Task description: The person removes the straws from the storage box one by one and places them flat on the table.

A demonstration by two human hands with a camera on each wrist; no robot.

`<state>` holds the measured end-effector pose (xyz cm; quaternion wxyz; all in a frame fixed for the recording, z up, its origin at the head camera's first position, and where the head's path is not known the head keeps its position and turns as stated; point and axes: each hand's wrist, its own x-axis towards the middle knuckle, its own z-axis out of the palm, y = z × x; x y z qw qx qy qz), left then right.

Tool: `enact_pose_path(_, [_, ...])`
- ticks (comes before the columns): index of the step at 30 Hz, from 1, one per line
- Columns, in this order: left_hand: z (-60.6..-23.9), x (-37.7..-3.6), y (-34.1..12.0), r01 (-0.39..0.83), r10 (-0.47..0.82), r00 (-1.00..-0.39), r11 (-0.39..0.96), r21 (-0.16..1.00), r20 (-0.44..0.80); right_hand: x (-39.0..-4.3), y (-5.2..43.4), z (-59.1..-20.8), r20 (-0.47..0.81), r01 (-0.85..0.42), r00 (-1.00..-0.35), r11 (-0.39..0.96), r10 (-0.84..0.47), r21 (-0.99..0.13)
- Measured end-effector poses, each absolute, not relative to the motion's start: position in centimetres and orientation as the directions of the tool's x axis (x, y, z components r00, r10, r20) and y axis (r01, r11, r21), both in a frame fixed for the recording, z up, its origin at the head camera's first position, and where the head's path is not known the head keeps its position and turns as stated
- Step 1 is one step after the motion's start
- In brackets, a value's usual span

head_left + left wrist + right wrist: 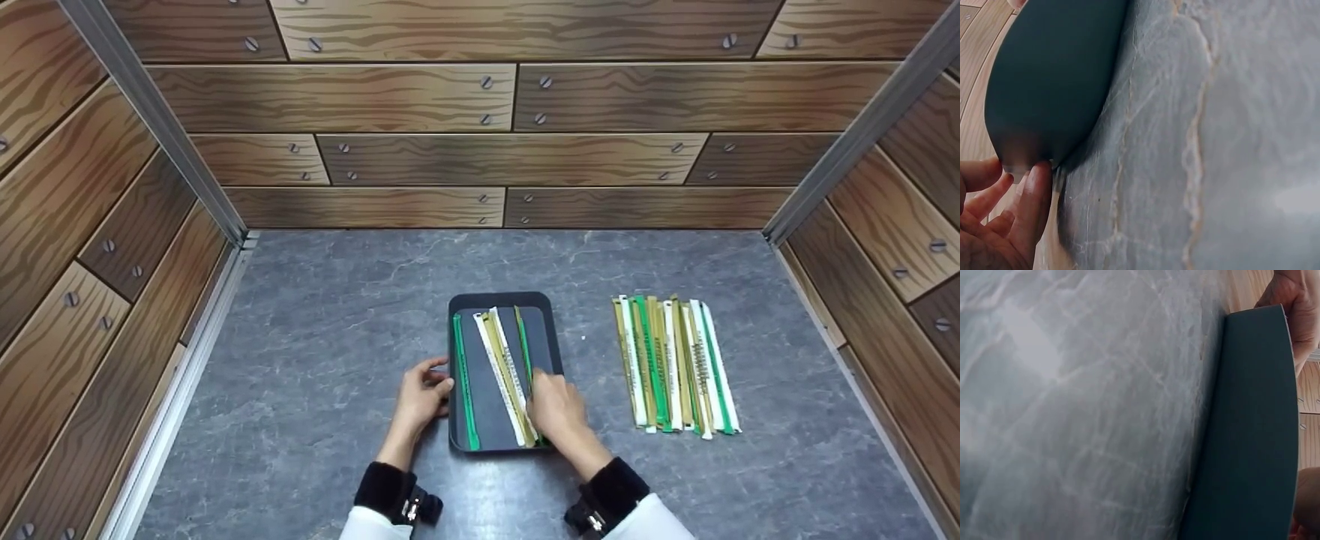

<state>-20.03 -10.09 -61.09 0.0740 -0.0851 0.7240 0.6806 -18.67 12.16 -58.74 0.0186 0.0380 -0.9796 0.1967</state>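
Note:
A dark tray (501, 299) lies in the middle of the grey stone-look table. It holds several paper-wrapped sticks: a green one (465, 382) along its left wall, and white and gold ones (501, 360) in the middle. My left hand (439, 379) grips the tray's left rim, thumb on top. In the left wrist view its fingertips (1030, 197) touch the tray's wall (1055, 84). My right hand (538, 384) is over the tray's right half, fingers bent down and pinching a green-and-gold stick (522, 337). The right wrist view shows the tray's outer wall (1252, 439).
A pile of several more wrapped sticks (675, 364), green, white and gold, lies on the table to the right of the tray. Wood-patterned walls (510, 157) close in the back and both sides. Bare table (330, 315) stretches to the left and behind.

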Motion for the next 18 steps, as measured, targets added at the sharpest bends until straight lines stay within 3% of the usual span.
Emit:
enact_pose_path(9, [-61.0, -19.9, -10.1, -0.219, -0.019, -0.976, 0.056, 0.974, -0.218, -18.8, 13.1, -57.9, -0.003, -0.024, -1.000, 0.822, -0.031, -0.569])
enact_pose_path(18, [-61.0, -20.0, -10.1, -0.209, -0.028, -0.978, 0.051, 0.977, -0.208, -18.9, 13.8, -57.4, 0.013, -0.007, -1.000, 0.782, 0.002, -0.623])
